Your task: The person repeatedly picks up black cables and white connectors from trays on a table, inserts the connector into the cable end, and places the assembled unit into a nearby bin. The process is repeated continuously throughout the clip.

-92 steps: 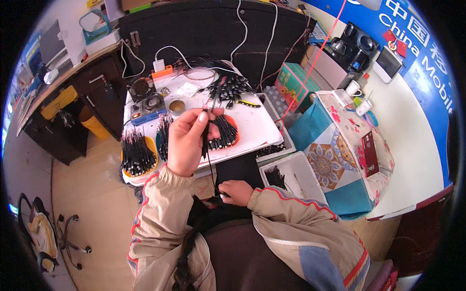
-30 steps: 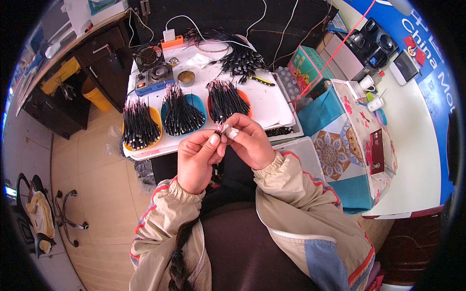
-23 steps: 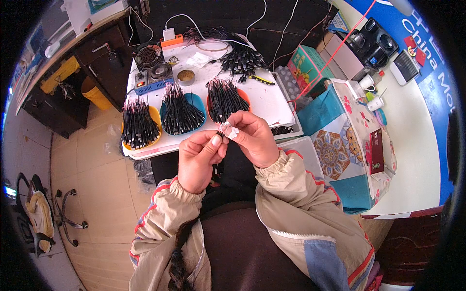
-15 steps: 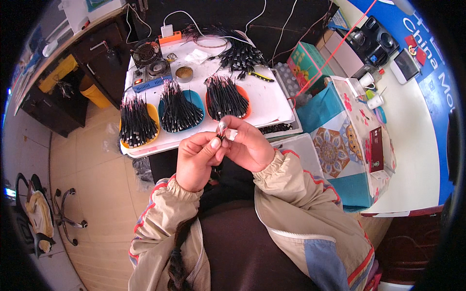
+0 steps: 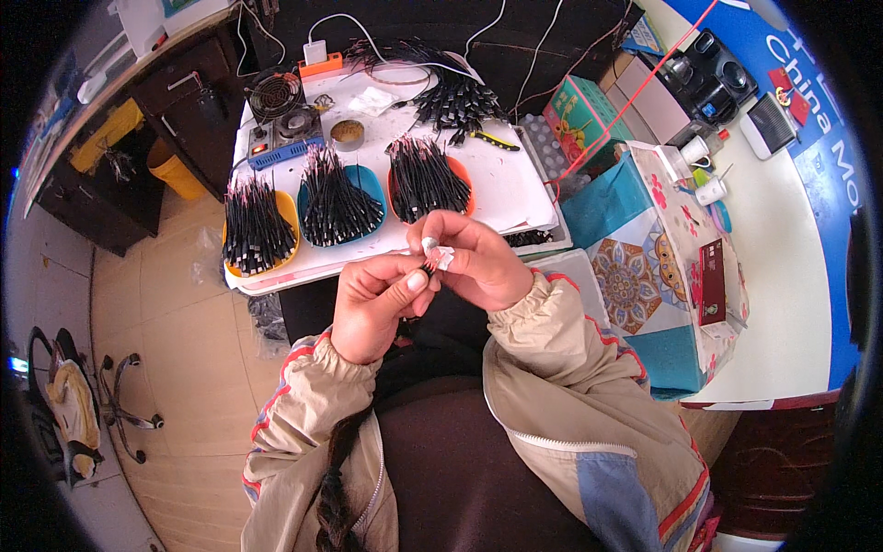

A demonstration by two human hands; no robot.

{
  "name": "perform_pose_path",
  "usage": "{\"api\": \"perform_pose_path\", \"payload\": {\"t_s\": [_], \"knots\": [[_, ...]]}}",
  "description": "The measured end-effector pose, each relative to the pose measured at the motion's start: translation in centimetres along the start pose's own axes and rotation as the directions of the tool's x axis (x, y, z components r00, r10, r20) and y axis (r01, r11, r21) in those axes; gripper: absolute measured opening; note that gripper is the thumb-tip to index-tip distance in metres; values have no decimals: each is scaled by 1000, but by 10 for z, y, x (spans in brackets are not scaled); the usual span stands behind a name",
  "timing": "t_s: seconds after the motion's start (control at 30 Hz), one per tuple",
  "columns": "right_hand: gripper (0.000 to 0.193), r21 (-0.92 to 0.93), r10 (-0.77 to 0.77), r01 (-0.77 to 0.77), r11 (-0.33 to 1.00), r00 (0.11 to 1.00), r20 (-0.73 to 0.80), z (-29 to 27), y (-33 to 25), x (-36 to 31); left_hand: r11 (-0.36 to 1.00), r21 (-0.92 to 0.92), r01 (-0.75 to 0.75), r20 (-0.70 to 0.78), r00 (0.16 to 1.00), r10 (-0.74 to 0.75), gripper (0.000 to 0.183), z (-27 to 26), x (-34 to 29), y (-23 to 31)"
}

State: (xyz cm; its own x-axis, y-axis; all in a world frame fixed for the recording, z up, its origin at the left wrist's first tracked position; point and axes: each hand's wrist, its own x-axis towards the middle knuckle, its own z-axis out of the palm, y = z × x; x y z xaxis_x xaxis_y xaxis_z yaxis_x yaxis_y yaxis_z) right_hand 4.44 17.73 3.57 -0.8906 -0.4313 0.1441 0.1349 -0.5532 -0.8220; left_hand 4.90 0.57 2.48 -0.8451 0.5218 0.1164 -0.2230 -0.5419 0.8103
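Observation:
In front of my body my left hand [image 5: 372, 308] is closed, its thumb and fingers pinching a small bunch of black cables [image 5: 426, 271]. Thin reddish wire ends [image 5: 431, 262] stick up from that bunch. My right hand [image 5: 478, 262] meets it from the right, with thumb and forefinger closed around the wire ends. Something white, like tape or tissue [image 5: 443, 258], shows at the right thumb. The fingers hide the lower part of the cables. Beyond my hands, heaps of black cables fill a yellow tray [image 5: 292, 247], a blue tray [image 5: 376, 189] and an orange tray [image 5: 466, 177].
On the white table [image 5: 377, 258] stand a blue soldering station [image 5: 287, 153], a round tin [image 5: 348, 135] and a small fan [image 5: 276, 97]. More cables [image 5: 455, 106] lie at the back beside yellow-black pliers [image 5: 495, 141]. A patterned cloth-covered box [image 5: 644, 276] is at the right.
My hands have shifted slightly, the right one a little to the right and down. The reddish wire ends show more between the fingers. The view has tilted a bit.

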Motion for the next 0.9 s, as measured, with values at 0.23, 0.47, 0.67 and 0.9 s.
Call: {"api": "perform_pose_path", "payload": {"t_s": [0.23, 0.47, 0.67, 0.9], "knots": [[18, 208, 123, -119, 971, 992, -7, -10, 11, -1, 990, 137, 42, -29, 999, -39, 13, -1, 1, -5], [18, 343, 176, -145, 928, 983, -59, -7, 22, -3, 979, 190, 68, -40, 997, -61, 15, -2, 1, -2], [18, -67, 27, -38, 997, 986, -165, -11, 25, -4, 980, 183, 77, -68, 995, -66, 16, -4, 1, -4], [19, -823, -189, 59, 564, 980, -60, -1, -6, -4, 957, 284, 61, -84, 996, -39, 15, -9, -1, 0]]}}
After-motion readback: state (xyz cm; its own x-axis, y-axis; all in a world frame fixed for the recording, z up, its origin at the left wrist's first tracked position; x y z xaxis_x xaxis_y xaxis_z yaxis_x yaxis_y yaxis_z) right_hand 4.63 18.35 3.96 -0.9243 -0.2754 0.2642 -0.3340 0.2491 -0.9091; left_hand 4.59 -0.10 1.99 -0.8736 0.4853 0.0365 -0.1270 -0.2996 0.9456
